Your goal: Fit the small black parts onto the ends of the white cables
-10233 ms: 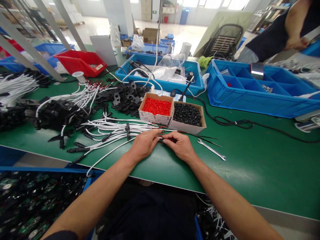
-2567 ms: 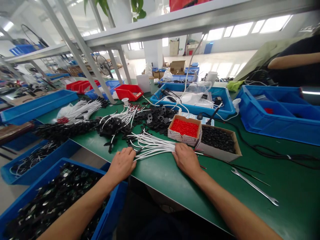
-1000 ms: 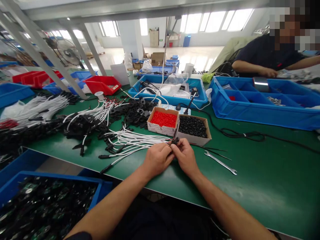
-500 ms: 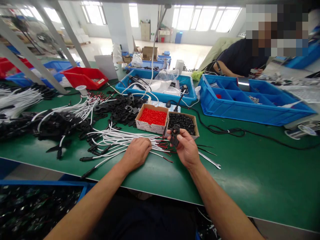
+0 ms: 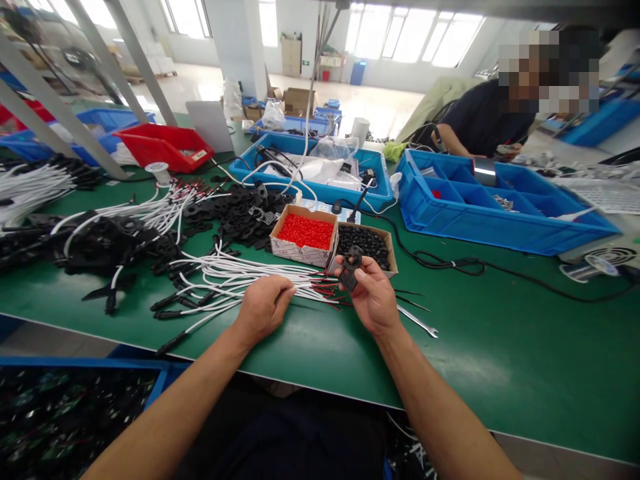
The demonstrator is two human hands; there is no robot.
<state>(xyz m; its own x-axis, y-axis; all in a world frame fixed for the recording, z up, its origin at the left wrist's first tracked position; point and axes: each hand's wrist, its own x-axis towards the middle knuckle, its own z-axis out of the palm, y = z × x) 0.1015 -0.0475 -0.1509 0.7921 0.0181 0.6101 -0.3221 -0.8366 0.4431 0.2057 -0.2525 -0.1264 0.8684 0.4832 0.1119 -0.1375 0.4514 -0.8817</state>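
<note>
My left hand (image 5: 265, 310) is closed at the near side of a bundle of white cables (image 5: 225, 270). A white cable (image 5: 207, 321) with a black connector runs into this hand; the fingertips' grip is partly hidden. Red and black bare wire ends stick out at the bundle's right side. Between the thumb and fingers of my right hand (image 5: 375, 300) is a small black plastic bracket (image 5: 351, 267) with holes, held upright above the table. An open-end wrench (image 5: 420, 322) lies just right of that hand, beside thin black wires.
Behind the hands stand a box of red caps (image 5: 306, 232) and a box of small black parts (image 5: 363, 247). Black brackets (image 5: 250, 217) are heaped to their left. A blue divided bin (image 5: 500, 220) stands at the right, near a black power cord (image 5: 450, 263). A co-worker (image 5: 480, 120) sits beyond.
My left hand has drawn slightly left, and the wire end that stuck out low beside it no longer shows there. My right hand still holds the bracket. The view has shifted a little.
</note>
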